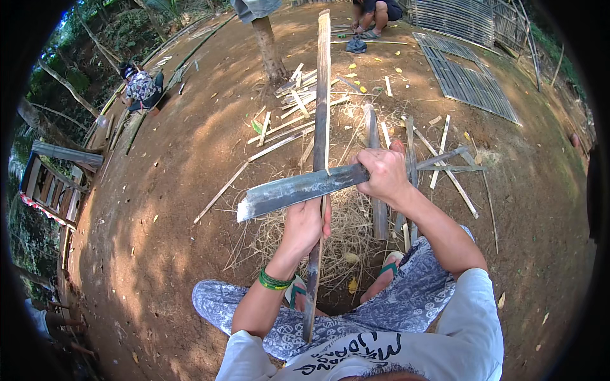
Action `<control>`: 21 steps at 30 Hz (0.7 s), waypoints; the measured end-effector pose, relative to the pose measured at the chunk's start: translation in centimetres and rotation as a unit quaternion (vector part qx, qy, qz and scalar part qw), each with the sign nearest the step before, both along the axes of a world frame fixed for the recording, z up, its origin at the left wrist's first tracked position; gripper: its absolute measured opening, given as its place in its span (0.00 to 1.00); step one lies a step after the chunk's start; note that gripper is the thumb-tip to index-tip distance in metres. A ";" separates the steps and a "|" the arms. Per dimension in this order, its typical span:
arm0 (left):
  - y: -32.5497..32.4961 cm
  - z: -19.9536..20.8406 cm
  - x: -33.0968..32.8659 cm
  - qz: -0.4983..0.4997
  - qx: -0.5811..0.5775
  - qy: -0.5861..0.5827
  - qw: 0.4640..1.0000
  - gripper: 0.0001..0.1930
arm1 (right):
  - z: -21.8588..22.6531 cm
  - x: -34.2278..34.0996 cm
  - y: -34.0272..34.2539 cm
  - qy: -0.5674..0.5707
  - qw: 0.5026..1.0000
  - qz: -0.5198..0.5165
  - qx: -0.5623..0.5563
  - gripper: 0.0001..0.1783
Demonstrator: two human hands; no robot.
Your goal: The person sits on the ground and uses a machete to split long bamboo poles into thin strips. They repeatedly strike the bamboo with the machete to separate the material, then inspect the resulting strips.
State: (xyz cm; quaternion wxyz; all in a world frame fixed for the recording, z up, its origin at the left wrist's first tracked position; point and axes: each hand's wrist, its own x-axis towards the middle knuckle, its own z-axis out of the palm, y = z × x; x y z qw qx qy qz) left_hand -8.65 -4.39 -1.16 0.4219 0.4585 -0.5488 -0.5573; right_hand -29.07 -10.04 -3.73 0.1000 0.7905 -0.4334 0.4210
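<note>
My right hand (384, 173) is closed round the handle of a machete (297, 189). Its broad, dark blade points left, with a pale worn tip, and lies across a long bamboo strip (322, 95), touching it. Below the blade, my left hand (304, 226) grips the strip; the blade partly covers its fingers. The strip stretches from near my lap far out ahead, its narrow pale edge showing along the right side. Beneath my hands is a heap of thin curled bamboo shavings (346, 244). Just below my right hand lies a dark bamboo slat (379, 216).
Split bamboo pieces (305, 95) are piled ahead by a tree trunk (269, 51). More slats (448, 162) lie crossed to the right. A slatted bamboo panel (473, 82) rests farther right. One person (143, 86) crouches far left, another (379, 13) far ahead.
</note>
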 end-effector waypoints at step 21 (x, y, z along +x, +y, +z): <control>5.1 -2.0 4.9 -0.062 0.081 0.007 0.995 0.16 | -0.2 -4.8 -4.8 0.026 0.968 -0.213 0.127 0.09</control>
